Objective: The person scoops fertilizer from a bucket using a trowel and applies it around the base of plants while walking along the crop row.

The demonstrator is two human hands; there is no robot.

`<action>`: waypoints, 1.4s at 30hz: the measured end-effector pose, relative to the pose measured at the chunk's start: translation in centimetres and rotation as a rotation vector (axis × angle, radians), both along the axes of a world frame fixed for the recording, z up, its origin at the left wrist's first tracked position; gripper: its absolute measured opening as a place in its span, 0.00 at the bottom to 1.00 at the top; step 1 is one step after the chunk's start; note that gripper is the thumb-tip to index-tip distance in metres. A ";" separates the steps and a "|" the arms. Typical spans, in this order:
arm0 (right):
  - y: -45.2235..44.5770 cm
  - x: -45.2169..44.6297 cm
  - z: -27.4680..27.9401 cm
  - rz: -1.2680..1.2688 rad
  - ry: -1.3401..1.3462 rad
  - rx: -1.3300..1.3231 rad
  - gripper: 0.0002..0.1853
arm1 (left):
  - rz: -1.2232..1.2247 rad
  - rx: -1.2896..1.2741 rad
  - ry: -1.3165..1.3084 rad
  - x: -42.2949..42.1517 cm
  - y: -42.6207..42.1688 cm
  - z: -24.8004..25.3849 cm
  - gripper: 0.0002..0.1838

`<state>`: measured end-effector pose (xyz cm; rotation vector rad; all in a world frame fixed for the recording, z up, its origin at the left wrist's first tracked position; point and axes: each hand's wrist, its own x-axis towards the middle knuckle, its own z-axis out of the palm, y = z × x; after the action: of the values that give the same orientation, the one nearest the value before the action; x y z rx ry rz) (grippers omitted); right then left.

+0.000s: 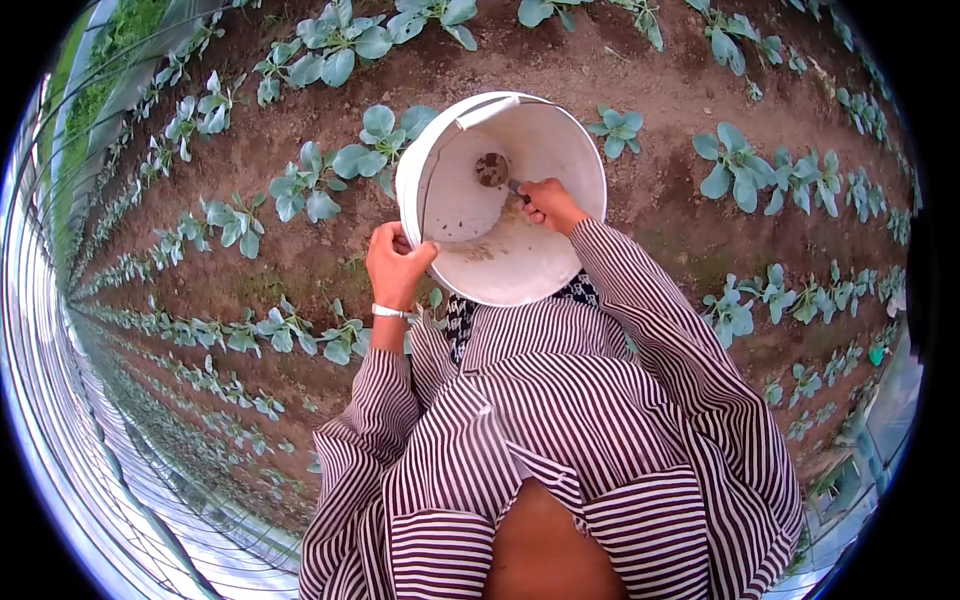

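Note:
A white bucket (535, 262) is tipped toward me in front of my body, its mouth facing me and small dark specks on its inner bottom. My left hand (398, 268) pinches the rim at the lower left, thumb on the inside edge and fingers around the outside. Inside the bucket, my right hand (549, 204) is closed around the dark handle of a ladle (491, 169). The ladle's round bowl looks brown and patchy, close to the bucket's bottom; what it holds is unclear. A white grip (487, 112) on the bucket's wire handle lies across the upper rim.
Rows of leafy green seedlings (737, 168) run left and right through brown soil (655, 95). One plant (378, 145) stands just left of the bucket, another (617, 130) just right. Curved greenhouse framing (60, 400) rises at the left edge.

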<state>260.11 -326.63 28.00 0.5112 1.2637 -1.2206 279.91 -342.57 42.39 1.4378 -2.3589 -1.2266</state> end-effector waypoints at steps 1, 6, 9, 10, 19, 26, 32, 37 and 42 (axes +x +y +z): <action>-0.1 0.0 -0.7 -0.040 -0.028 0.006 0.09 | 0.013 0.056 0.007 -0.5 0.4 1.0 0.19; -0.9 -0.2 -2.5 -0.025 0.047 -0.029 0.09 | -0.057 0.085 -0.009 -0.6 2.0 2.6 0.18; -0.7 0.3 -3.4 0.013 0.046 0.031 0.09 | -0.044 0.079 -0.028 0.3 1.3 2.3 0.17; -0.4 0.4 -2.6 0.024 0.041 0.025 0.09 | -0.030 0.089 -0.022 0.8 1.1 1.9 0.16; -3.8 8.0 6.7 0.058 0.123 0.024 0.08 | -0.096 0.091 -0.039 7.6 -9.4 -4.3 0.19; -6.6 18.1 7.6 -0.108 0.065 -0.005 0.08 | -0.096 -0.015 -0.148 13.5 -17.3 -4.6 0.23; -9.5 23.3 6.4 -0.079 0.066 0.014 0.08 | 0.032 -0.007 -0.173 18.1 -21.6 -6.5 0.23; -10.4 24.0 5.6 0.015 0.123 -0.036 0.11 | 0.233 0.078 -0.117 22.3 -24.2 -9.2 0.24; -9.8 23.8 5.2 -0.090 -0.005 -0.115 0.14 | 0.404 0.365 0.057 22.9 -24.3 -6.4 0.11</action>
<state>283.93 -336.44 33.18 0.4908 1.1689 -1.3587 302.84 -366.85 35.96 1.8362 -1.7428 -1.5967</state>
